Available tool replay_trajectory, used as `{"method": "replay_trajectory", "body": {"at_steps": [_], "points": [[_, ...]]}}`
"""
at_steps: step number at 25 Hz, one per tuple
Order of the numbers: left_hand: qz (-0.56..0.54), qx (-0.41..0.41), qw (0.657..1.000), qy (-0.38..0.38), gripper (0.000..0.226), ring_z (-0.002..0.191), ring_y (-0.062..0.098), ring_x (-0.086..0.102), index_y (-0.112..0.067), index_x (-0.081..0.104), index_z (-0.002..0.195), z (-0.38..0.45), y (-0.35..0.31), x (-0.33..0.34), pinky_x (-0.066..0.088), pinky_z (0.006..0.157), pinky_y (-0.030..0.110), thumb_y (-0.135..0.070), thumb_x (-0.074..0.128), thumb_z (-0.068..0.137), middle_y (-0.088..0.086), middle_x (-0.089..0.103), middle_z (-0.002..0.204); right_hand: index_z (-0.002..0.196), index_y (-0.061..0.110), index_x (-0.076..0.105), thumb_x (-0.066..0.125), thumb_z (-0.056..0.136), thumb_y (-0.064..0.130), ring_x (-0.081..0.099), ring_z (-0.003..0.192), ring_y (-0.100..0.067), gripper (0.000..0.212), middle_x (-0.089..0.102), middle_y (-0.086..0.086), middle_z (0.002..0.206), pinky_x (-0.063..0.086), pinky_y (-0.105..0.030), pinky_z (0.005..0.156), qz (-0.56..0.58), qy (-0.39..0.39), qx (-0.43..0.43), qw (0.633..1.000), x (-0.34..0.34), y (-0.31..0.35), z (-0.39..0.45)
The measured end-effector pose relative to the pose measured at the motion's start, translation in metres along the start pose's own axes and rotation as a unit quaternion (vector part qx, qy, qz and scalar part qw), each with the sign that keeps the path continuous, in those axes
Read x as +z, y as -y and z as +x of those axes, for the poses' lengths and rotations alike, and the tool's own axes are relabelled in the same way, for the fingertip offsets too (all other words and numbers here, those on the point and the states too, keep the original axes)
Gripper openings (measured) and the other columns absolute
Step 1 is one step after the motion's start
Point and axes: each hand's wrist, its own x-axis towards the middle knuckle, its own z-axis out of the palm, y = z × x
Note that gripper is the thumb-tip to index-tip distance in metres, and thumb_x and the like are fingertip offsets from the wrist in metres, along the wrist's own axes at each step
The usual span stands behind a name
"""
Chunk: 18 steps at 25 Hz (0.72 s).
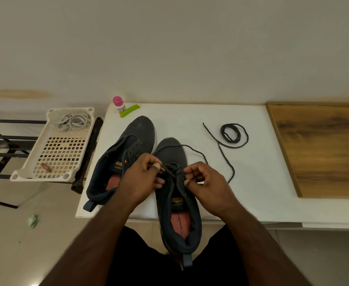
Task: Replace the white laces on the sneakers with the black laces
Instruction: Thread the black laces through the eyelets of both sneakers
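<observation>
Two dark navy sneakers lie on the white table [210, 112]. The left sneaker [132, 141] has bare eyelets and no lace. The right sneaker [175, 195] is nearer me, its heel hanging over the table's front edge. A black lace [198, 152] is threaded through its lower eyelets and trails off to the right. My left hand [142, 178] pinches one strand of this lace over the tongue. My right hand [204, 182] pinches the other strand at the right eyelets. A second black lace [231, 133] lies coiled on the table at the right. White laces [74, 120] lie bundled in a basket.
The white plastic basket [55, 147] sits on a black metal rack at the left and also holds a small brown item [46, 167]. A pink-capped bottle [118, 105] and a green clip [129, 110] stand at the table's back left. A wooden board [324, 147] covers the right side.
</observation>
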Motion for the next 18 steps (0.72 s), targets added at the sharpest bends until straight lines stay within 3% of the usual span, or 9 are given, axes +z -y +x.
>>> {"method": "replay_trajectory", "body": {"at_steps": [3,5,9,13,16,18], "points": [[0.109,0.100,0.987,0.058,0.018,0.093,0.005,0.063,-0.028,0.067,0.107,-0.002,0.004,-0.007,0.054,0.086,0.025,-0.016,0.059,0.096,-0.009,0.065,0.102,0.098,0.037,0.061,0.066,0.090,0.014,0.062,0.087,0.001,0.025,0.067,0.013,0.090,0.054,-0.020,0.078,0.002,-0.001,0.002,1.000,0.000,0.000,0.000],[0.195,0.160,0.965,0.067,0.015,0.097,-0.001,0.057,-0.030,0.071,0.102,-0.002,0.003,-0.006,0.044,0.085,0.015,-0.020,0.061,0.095,-0.014,0.063,0.101,0.097,0.038,0.060,0.066,0.090,0.015,0.061,0.088,0.003,0.025,0.066,0.014,0.090,0.052,-0.016,0.077,-0.002,-0.001,-0.001,1.000,0.000,0.000,0.000],[0.072,0.058,0.996,-0.020,0.019,0.074,0.005,0.064,-0.024,0.065,0.088,-0.002,-0.003,-0.004,0.052,0.072,0.025,-0.019,0.051,0.100,-0.004,0.068,0.081,0.098,0.036,0.062,0.067,0.091,0.015,0.061,0.088,0.003,0.023,0.066,0.014,0.091,0.052,-0.017,0.079,-0.005,-0.001,-0.004,1.000,0.001,-0.002,0.000],[0.201,0.156,0.965,0.068,0.020,0.098,-0.003,0.055,-0.030,0.070,0.107,-0.003,-0.004,-0.008,0.036,0.081,0.005,-0.017,0.064,0.093,-0.016,0.061,0.102,0.097,0.037,0.062,0.067,0.090,0.016,0.061,0.088,0.002,0.023,0.066,0.013,0.091,0.053,-0.018,0.079,-0.009,-0.005,-0.001,1.000,0.001,-0.002,0.000],[0.280,0.176,0.941,0.070,0.012,0.095,0.005,0.052,-0.021,0.071,0.094,0.002,-0.005,-0.001,0.037,0.083,0.012,-0.014,0.062,0.093,-0.010,0.058,0.097,0.097,0.035,0.062,0.067,0.090,0.015,0.061,0.088,0.003,0.022,0.066,0.014,0.091,0.052,-0.016,0.078,-0.012,-0.005,-0.001,1.000,0.002,-0.002,0.000],[0.268,0.155,0.950,0.032,0.014,0.087,0.008,0.054,-0.019,0.064,0.087,0.000,-0.007,0.006,0.043,0.082,0.024,-0.014,0.055,0.096,-0.009,0.060,0.091,0.097,0.035,0.061,0.066,0.091,0.015,0.061,0.089,0.004,0.021,0.066,0.014,0.091,0.051,-0.014,0.077,-0.011,-0.002,-0.002,1.000,0.002,0.000,-0.002]]}}
